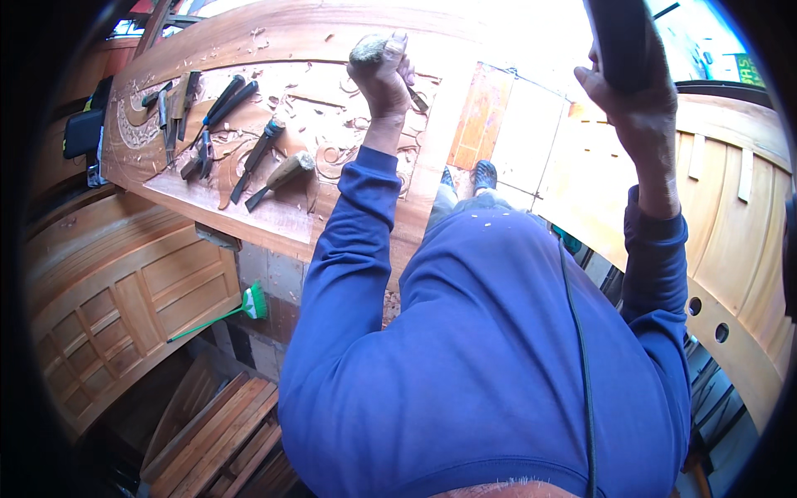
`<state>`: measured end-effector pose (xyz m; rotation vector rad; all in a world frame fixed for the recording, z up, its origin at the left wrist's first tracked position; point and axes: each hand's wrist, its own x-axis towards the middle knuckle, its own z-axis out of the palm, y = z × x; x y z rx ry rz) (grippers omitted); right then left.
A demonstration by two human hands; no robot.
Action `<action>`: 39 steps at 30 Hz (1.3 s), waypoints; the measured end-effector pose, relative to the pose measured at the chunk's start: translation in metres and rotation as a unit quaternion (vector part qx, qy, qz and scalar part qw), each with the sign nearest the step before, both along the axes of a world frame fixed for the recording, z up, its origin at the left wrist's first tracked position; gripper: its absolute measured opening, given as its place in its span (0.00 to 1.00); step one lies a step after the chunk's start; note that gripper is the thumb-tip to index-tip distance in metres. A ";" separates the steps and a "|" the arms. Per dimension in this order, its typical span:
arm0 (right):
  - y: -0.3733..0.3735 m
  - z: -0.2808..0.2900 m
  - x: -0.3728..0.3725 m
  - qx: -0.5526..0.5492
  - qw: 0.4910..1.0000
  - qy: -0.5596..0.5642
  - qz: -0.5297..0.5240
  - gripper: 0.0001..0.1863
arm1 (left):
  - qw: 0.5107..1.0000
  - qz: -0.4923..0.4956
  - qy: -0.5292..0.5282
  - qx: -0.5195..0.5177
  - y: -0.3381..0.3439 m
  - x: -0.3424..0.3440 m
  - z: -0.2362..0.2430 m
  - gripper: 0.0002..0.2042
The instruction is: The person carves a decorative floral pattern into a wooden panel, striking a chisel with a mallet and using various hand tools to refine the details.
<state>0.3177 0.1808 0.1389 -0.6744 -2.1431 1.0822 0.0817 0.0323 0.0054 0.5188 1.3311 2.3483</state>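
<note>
A wooden panel (332, 207) with carved scrolls and scattered shavings lies on my left. My left hand (382, 79) is closed round a chisel over its right part; the rounded wooden handle top shows above my fist and a dark blade (419, 101) below. My right hand (623, 108) grips a long dark block-like tool (618, 37), possibly a mallet, raised at the upper right. On the panel lie several chisels, some with black handles (232, 108), others wooden (290, 168), their blades among the shavings.
My feet (485, 174) are on the tiled floor (519, 124) right of the panel. A pale board (722, 224) with holes lies at right. At lower left are a panelled door (174, 290), a green broom (253, 300) and stacked planks (216, 423). A dark case (81, 133) sits at the far left.
</note>
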 end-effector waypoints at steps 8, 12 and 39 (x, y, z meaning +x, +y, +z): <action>-0.019 0.032 -0.065 -0.132 0.964 0.216 0.076 0.23 | 0.998 0.010 0.055 -0.015 0.000 0.007 -0.004 0.15; 0.004 -0.047 -0.064 0.184 0.955 -0.072 0.219 0.42 | 0.996 -0.073 0.052 0.007 0.007 0.004 -0.011 0.12; -0.002 -0.062 0.008 -0.073 0.995 -0.013 0.066 0.47 | 0.998 0.023 -0.011 -0.051 0.004 0.003 -0.010 0.16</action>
